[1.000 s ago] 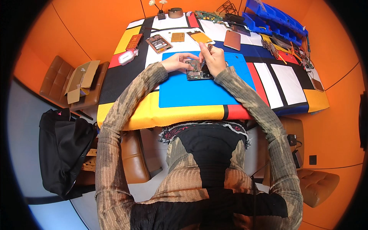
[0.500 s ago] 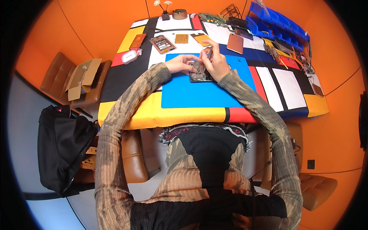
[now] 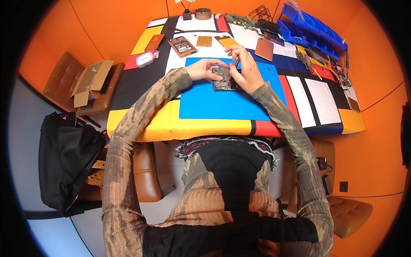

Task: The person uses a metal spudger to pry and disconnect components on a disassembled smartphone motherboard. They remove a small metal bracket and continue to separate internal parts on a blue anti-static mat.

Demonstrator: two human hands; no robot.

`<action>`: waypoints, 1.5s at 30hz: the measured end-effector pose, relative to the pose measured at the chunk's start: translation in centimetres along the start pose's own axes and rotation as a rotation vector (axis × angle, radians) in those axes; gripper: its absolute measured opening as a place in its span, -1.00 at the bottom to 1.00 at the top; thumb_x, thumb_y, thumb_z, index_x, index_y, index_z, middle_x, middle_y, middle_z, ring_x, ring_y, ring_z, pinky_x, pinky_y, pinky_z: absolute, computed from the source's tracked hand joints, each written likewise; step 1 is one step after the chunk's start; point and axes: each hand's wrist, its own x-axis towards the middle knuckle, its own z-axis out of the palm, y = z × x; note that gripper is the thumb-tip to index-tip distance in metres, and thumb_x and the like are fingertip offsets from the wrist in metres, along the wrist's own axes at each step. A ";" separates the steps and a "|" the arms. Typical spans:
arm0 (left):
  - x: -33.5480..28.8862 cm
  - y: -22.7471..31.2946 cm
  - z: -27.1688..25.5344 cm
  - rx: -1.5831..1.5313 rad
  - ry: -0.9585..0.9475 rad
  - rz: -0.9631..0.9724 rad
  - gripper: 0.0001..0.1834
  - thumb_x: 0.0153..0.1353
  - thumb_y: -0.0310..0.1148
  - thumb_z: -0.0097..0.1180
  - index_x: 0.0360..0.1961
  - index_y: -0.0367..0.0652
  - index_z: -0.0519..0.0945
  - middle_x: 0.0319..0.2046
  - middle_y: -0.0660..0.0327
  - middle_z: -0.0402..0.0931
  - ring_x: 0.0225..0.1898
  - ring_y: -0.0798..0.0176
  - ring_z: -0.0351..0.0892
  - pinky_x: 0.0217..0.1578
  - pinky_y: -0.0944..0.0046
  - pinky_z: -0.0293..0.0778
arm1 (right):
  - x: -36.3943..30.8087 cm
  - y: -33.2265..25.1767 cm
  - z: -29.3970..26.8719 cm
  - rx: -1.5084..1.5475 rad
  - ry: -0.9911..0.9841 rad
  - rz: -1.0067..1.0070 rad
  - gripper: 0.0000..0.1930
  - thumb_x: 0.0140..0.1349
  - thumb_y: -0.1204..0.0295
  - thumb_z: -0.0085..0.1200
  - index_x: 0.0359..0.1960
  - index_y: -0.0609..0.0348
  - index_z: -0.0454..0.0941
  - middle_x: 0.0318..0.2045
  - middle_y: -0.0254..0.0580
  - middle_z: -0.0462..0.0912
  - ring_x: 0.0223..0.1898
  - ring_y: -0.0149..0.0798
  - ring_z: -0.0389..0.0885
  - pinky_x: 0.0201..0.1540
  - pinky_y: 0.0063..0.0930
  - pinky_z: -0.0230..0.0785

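An opened phone (image 3: pixel 227 85) with its circuit board bare lies on the blue work mat (image 3: pixel 201 105). My left hand (image 3: pixel 201 70) grips its left side, with the thumb on the board and the fingers curled over the far edge. Above the right part of the phone, my right hand (image 3: pixel 249 73) pinches a slim dark tool (image 3: pixel 237 62), likely a small screwdriver. The tool's tip and the phone's right end are hidden behind that hand.
Beyond the mat lie another opened phone (image 3: pixel 183 46), a brown square pad (image 3: pixel 204 41) and a copper-coloured panel (image 3: pixel 264 49). A white earbud case (image 3: pixel 144 59) sits at left. Blue parts bins (image 3: pixel 310 32) and assorted tools (image 3: pixel 305 59) occupy the far right.
My right hand has shifted slightly to the right and its fingers have curled more around the tool. The left hand keeps its grip on the phone. The whole view has moved a little.
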 end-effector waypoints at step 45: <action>-0.1 0.1 -0.1 -0.010 0.005 -0.031 -0.48 0.17 -0.57 0.14 0.17 -0.13 0.36 -0.10 0.22 0.53 -0.11 0.43 0.55 -0.12 0.41 0.56 | -0.2 0.0 -0.3 0.036 -0.028 0.114 -0.76 0.09 0.56 0.06 -0.30 0.18 0.22 -0.30 -0.29 0.43 -0.55 -0.52 0.39 -0.51 -0.61 0.27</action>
